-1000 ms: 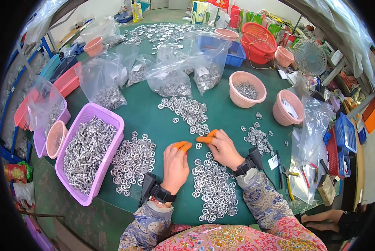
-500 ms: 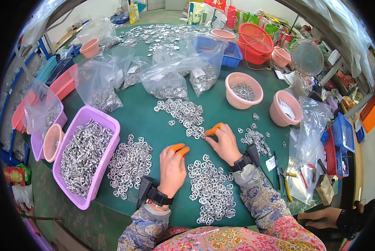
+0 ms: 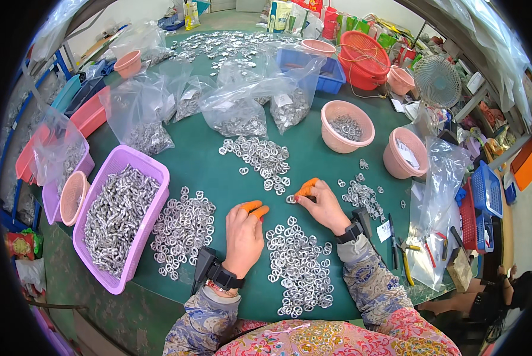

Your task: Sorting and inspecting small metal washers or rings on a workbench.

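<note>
My right hand (image 3: 324, 207) pinches a small silver metal ring (image 3: 291, 199) between thumb and orange-capped fingers, just above the green table. To its left, my left hand (image 3: 244, 237) is closed, with orange caps on two bent fingers; what they hold, if anything, is hidden. A loose pile of rings (image 3: 260, 155) lies beyond the hands. Another heap of rings (image 3: 298, 270) sits between my forearms, and a third heap (image 3: 183, 231) is left of my left hand. A smaller ring cluster (image 3: 364, 199) lies right of my right hand.
At left stands a purple basket (image 3: 163, 172) of silver metal parts. Clear bags (image 3: 236, 98) of parts line the far side. A pink bowl (image 3: 364, 142) of rings and another pink bowl (image 3: 396, 169) with paper stand right. Pliers (image 3: 407, 267) lie at the right edge.
My right hand has drawn back slightly from the far pile with a ring in its fingers. My left hand has barely moved.
</note>
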Tool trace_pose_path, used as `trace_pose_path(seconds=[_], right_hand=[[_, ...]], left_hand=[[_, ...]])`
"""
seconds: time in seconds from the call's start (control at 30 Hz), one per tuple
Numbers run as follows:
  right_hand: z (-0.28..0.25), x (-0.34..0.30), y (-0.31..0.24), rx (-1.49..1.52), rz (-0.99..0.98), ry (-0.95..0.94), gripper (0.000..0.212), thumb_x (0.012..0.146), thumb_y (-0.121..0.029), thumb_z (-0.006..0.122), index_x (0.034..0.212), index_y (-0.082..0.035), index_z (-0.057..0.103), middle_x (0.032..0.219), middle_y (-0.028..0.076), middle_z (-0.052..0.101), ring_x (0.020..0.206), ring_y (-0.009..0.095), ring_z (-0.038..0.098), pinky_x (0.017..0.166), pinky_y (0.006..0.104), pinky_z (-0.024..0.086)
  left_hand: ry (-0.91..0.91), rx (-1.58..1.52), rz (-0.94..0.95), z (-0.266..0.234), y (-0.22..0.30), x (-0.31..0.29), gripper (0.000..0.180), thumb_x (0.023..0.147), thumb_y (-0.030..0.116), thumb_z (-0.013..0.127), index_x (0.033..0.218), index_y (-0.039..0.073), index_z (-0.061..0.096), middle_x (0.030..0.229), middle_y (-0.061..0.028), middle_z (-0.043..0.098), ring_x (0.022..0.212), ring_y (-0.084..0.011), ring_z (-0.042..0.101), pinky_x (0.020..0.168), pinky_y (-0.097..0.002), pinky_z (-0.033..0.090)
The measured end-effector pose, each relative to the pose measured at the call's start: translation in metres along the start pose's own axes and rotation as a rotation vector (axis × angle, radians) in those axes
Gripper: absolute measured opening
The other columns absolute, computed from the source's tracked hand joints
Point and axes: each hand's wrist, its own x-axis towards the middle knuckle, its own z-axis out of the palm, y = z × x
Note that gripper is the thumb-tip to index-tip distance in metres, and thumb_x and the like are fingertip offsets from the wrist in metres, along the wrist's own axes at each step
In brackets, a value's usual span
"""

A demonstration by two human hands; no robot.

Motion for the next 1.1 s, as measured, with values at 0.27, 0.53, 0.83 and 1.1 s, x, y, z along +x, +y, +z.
trace_pose_path(seconds=[0.27, 0.53, 0.83, 1.1], right_hand=[[-0.008, -0.001, -0.008, 0.250, 0.071, -0.120, 0.015, 0.093, -0.014, 0.069, 0.101, -0.001, 0.072, 0.102, 0.007, 0.061, 0.098, 0.021, 0.056, 0.085, 0.0318, 0.044], [-0.083, -0.018, -0.017, -0.143, -0.076, 0.024, 0.012, 0.085, -0.014, 0.073, 0.094, -0.006, 0.073, 0.099, 0.012, 0.065, 0.097, 0.029, 0.059, 0.086, 0.0390, 0.046], [-0.039, 0.009, -0.019, -0.070, -0.222, 0.086, 0.028, 0.084, -0.012, 0.075, 0.111, -0.008, 0.070, 0.103, 0.013, 0.061, 0.094, 0.031, 0.059, 0.079, 0.0387, 0.051], [0.002, 0.030, 0.002, -0.079, -0.034, 0.072, 0.015, 0.089, -0.013, 0.072, 0.098, -0.002, 0.075, 0.086, 0.010, 0.062, 0.075, 0.022, 0.060, 0.069, 0.0335, 0.049]], left_hand=[[0.010, -0.003, 0.008, 0.001, -0.002, 0.000, 0.029, 0.085, -0.004, 0.063, 0.110, 0.006, 0.072, 0.117, -0.0108, 0.065, 0.113, -0.0332, 0.054, 0.099, -0.0437, 0.041], [0.005, -0.010, -0.011, 0.000, -0.001, -0.001, 0.026, 0.084, -0.001, 0.065, 0.108, 0.004, 0.072, 0.116, -0.0101, 0.064, 0.115, -0.0334, 0.054, 0.100, -0.0464, 0.041], [0.025, 0.023, 0.008, 0.001, -0.002, 0.000, 0.027, 0.083, -0.002, 0.066, 0.107, 0.006, 0.072, 0.115, -0.0097, 0.065, 0.110, -0.0331, 0.055, 0.096, -0.0444, 0.042], [-0.003, -0.022, -0.014, 0.001, -0.004, 0.001, 0.024, 0.084, 0.000, 0.066, 0.106, 0.005, 0.072, 0.115, -0.0098, 0.064, 0.113, -0.0328, 0.054, 0.099, -0.0460, 0.041]])
